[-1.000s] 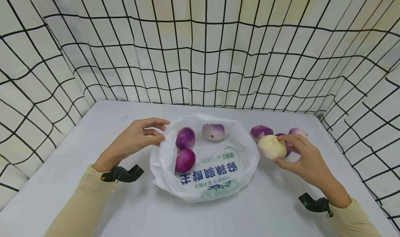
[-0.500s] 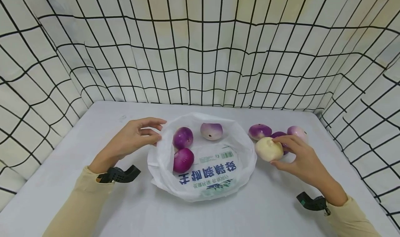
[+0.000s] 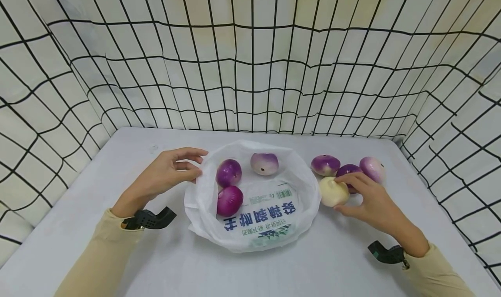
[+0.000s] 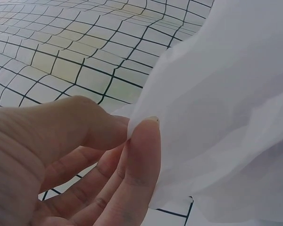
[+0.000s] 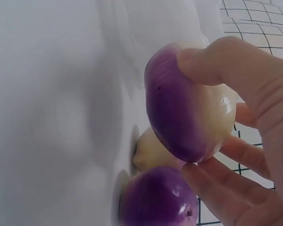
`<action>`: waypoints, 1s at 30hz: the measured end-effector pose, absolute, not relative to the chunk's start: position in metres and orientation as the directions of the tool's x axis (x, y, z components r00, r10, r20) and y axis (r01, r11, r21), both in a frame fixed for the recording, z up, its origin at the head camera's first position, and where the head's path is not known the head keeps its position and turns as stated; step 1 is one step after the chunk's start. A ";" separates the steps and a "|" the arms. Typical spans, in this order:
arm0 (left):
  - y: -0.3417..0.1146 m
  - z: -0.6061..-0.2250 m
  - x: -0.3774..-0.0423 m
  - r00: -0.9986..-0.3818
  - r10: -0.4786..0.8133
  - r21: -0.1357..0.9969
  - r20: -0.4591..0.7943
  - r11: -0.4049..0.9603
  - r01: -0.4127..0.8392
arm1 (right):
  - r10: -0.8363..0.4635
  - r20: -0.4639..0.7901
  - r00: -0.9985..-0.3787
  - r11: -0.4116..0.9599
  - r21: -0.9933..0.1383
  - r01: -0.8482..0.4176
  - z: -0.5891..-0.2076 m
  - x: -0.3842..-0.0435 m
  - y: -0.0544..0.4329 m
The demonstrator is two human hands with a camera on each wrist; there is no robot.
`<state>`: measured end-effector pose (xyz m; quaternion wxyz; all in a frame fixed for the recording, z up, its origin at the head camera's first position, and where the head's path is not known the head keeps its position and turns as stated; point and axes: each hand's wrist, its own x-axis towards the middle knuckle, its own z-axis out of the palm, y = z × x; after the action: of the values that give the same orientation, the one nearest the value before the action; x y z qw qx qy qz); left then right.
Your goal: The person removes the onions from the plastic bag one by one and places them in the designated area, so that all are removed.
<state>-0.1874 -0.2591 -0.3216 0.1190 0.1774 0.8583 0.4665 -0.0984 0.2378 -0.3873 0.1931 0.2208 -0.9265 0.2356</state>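
Bulb (image 3: 332, 193) held beside white bag (image 3: 195, 210)

The cream-and-purple bulb is grasped between the fingers of the right hand (image 3: 368, 201), just right of the bag. 3 loose bulbs (image 3: 325, 165) lie close beyond it on the tabletop (image 3: 235, 275). The bag contains 3 purplish bulbs (image 3: 229, 172), 2 at left, 1 at the far side. The left hand's (image 3: 166, 174) fingers pinch its left rim. Black netting (image 3: 252, 63) stands beyond.

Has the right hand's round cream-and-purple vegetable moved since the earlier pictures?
Yes: in the head view, the round vegetable has shifted down and slightly left against the glossy purple oval vegetable resting behind it.
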 end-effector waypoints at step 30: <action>-0.258 -0.323 -0.187 -0.906 0.422 0.838 -0.018 0.501 0.216 | -0.295 0.428 -0.854 0.832 -0.324 -0.450 -0.405 -0.102 0.225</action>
<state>-0.1868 -0.2583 -0.3229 0.1108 0.1857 0.8592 0.4637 -0.1022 0.2247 -0.4052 0.1834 0.1984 -0.9393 0.2114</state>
